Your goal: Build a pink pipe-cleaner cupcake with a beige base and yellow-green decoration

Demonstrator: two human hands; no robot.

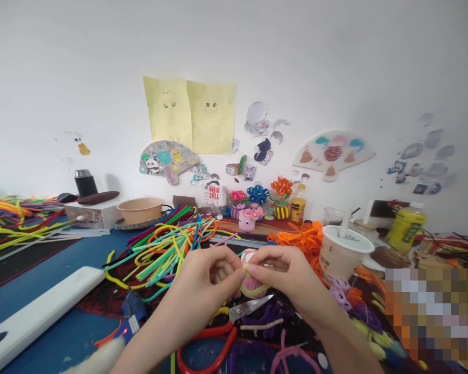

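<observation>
My left hand (216,272) and my right hand (283,272) meet over the table's middle, fingertips pinched together on a short pale yellow pipe cleaner (246,268). Just behind and below the fingertips is a rounded pink pipe-cleaner piece (251,283) with a pale yellow edge; the fingers partly hide it, and I cannot tell whether the two are joined. Below the hands lie red-handled scissors (234,332), blades apart and pointing right. Pink pipe-cleaner strips (292,358) and purple scraps (267,318) lie near them.
A heap of coloured pipe cleaners (167,249) spreads at left, beside a long white bar-shaped device (42,317). At right stand a lidded paper cup (345,254) and orange pipe cleaners (300,241). Behind are pipe-cleaner flower pots (281,208) and a clay-coloured bowl (140,210).
</observation>
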